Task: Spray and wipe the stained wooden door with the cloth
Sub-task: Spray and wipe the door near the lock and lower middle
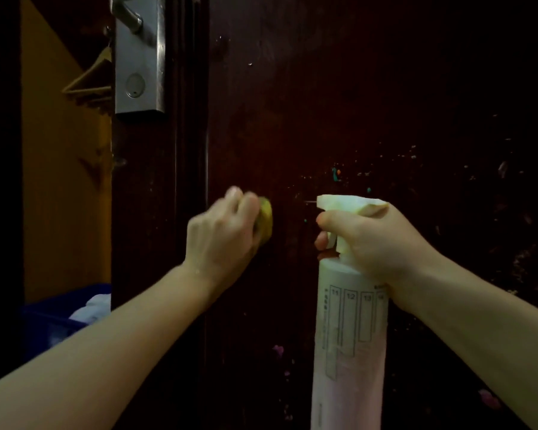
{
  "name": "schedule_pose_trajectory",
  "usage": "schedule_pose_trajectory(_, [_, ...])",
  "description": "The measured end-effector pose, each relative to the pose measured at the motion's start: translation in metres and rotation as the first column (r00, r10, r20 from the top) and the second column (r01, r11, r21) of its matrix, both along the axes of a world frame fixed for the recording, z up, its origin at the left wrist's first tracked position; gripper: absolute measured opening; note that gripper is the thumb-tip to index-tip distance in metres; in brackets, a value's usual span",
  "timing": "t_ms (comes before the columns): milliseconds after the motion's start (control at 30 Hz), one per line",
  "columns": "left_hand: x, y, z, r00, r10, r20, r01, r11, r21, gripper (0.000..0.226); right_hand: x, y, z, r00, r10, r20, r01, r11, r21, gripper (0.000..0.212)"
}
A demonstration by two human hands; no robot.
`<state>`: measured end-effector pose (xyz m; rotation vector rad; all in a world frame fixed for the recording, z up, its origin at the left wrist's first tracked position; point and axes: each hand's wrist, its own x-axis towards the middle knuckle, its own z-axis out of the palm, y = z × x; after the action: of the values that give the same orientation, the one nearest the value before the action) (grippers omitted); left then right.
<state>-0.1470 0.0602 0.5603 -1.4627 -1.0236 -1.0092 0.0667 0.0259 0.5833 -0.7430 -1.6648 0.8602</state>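
While the cloth [264, 219] is gripped in the left hand [222, 234] at frame centre, the bottle [350, 311] is clasped by the right hand [373, 240]; stains [336, 175] at centre right may be missed, or smeared.

the door [339, 88] stands upright straight ahead of both hands, which are side by side at about the same height. the left hand [221, 234] grips a cloth [265, 219] at its fingertips, and the cloth meets the door face. just right of it the right hand [370, 240] holds a spray bottle [350, 321] upright, its body hanging below the hand and its nozzle pointing left toward the cloth. paint specks [336, 175] sit on the door just above the bottle's head and spread to the right. the lock plate [139, 57] with its lever is mounted well above and left of the left hand. beyond the door's edge, left of the left hand, a hanger [89, 79] hangs high, and a bin [53, 318] sits low, under the left forearm.
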Motion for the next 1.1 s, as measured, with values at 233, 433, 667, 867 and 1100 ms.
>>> schedule_pose_trajectory(233, [0.034, 0.011, 0.040, 0.983, -0.063, 0.172, 0.043, 0.992, 0.121, 0.022, 0.015, 0.001, 0.005, 0.994, 0.013, -0.104, -0.011, 1.000, 0.018, 0.008])
schedule_pose_trajectory(433, [0.029, 0.005, -0.009, 0.989, -0.073, -0.131, 0.071, 0.997, -0.023, 0.019, 0.023, 0.005, 0.010, 0.996, -0.059, -0.062, 0.063, 0.996, 0.062, 0.011])
schedule_pose_trajectory(667, [0.053, 0.011, 0.061, 0.969, -0.065, 0.240, 0.032, 0.990, 0.141, 0.022, 0.032, 0.004, 0.016, 0.992, -0.037, -0.120, 0.044, 0.998, 0.049, 0.015])
schedule_pose_trajectory(867, [0.051, 0.010, 0.026, 0.991, -0.068, 0.113, 0.063, 0.997, 0.048, 0.018, 0.032, 0.006, 0.022, 0.997, -0.061, -0.055, 0.066, 0.994, 0.087, 0.016])
schedule_pose_trajectory(1100, [0.056, 0.009, 0.038, 0.985, -0.081, 0.151, 0.072, 0.995, 0.064, 0.021, 0.039, 0.003, 0.023, 0.996, -0.017, -0.093, 0.023, 0.998, 0.064, 0.015])
